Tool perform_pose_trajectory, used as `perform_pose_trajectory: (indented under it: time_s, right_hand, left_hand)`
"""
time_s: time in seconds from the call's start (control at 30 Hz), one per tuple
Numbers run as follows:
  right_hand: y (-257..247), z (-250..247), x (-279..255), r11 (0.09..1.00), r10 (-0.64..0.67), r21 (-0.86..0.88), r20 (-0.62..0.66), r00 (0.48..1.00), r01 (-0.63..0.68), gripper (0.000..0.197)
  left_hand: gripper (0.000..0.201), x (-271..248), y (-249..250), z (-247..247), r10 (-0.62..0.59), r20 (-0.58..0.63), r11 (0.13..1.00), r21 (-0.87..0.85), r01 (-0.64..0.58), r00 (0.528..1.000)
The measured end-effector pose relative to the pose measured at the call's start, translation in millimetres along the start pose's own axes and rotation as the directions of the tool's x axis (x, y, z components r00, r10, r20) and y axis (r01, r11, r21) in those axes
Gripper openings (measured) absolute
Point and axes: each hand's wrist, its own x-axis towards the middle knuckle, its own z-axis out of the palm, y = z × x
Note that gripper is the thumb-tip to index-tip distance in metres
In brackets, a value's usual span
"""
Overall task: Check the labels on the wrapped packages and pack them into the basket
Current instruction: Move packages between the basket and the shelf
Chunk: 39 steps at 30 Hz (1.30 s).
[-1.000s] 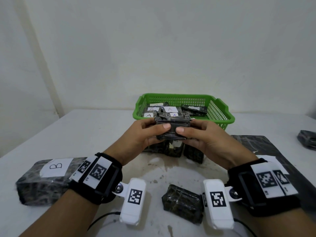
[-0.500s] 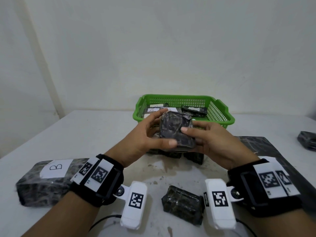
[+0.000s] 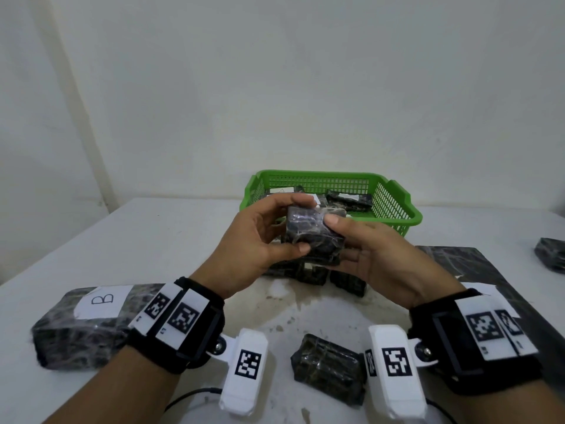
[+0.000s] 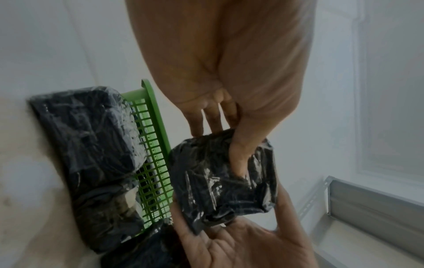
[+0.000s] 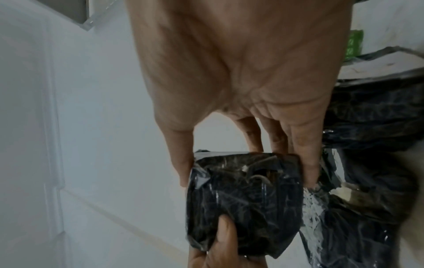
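Both hands hold one small dark plastic-wrapped package [image 3: 313, 237] [image 4: 224, 179] [image 5: 243, 201] in the air just in front of the green basket [image 3: 394, 206]. My left hand [image 3: 260, 240] grips its left side, thumb across the near face and fingers over the top. My right hand [image 3: 367, 255] grips its right side, thumb on the upper face and fingers beneath. No label shows on the faces turned toward me. Inside the basket lie several wrapped packages, some with white labels [image 3: 281, 191].
A long package labelled B [image 3: 82, 319] lies at the near left. A small unlabelled package [image 3: 328, 368] sits between my wrists. More packages [image 3: 318, 275] lie under my hands, a large flat one [image 3: 477, 270] at right, another [image 3: 550, 258] at far right.
The package was held low with its narrow edge toward me; both hands have lifted it and tipped it up so a broad face shows.
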Motion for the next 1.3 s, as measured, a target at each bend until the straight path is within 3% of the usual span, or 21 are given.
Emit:
perform_pose_trajectory:
  time_s: [0.07, 0.17, 0.27, 0.5, 0.77, 0.9, 1.07, 1.3]
  right_hand:
    - [-0.6, -1.1, 0.0, 0.997, -0.065, 0.040, 0.000, 0.998, 0.065, 0.043]
    - [0.8, -2.8, 3.8, 0.990, -0.111, 0.087, -0.022, 0.994, 0.113, 0.058]
    - [1.7, -3.6, 5.0, 0.992, -0.075, 0.099, -0.008, 0.997, 0.076, 0.073]
    - [8.1, -8.3, 9.2, 0.991, -0.131, -0.030, 0.018, 0.991, 0.131, 0.106]
    - [6.1, -11.0, 7.0, 0.989, -0.126, -0.073, 0.055, 0.991, 0.130, 0.087]
    - [-1.2, -5.7, 1.8, 0.999, -0.037, 0.025, 0.098, 0.994, 0.035, 0.064]
    - [0.2, -7.2, 3.6, 0.994, 0.108, 0.001, -0.006, 0.994, -0.108, 0.028]
    - [-2.7, -14.1, 1.1, 0.979, 0.177, 0.099, 0.031, 0.984, -0.180, 0.016]
  left_hand:
    - [0.074, -1.3, 0.9, -0.5, -0.105, 0.081, 0.994, -0.001, 0.106, 0.991]
    - [0.058, -2.5, 0.6, 2.0, -0.190, 0.117, 0.978, -0.061, 0.198, 0.975]
    - [0.054, -1.4, 1.6, 2.7, -0.181, 0.033, 0.977, -0.106, 0.184, 0.983]
    - [0.063, -0.7, -1.9, -1.1, -0.174, 0.043, 0.975, -0.134, 0.178, 0.984]
    - [0.068, -0.3, -2.4, -5.8, -0.184, 0.064, 0.962, -0.194, 0.193, 0.981]
    - [0.074, -0.6, -1.2, -6.8, -0.183, 0.098, 0.956, -0.213, 0.200, 0.978]
    - [0.077, -2.2, -1.4, -2.8, -0.174, 0.193, 0.955, -0.207, 0.214, 0.966]
    - [0.077, 0.9, 0.6, 0.8, -0.183, 0.156, 0.936, -0.275, 0.221, 0.971]
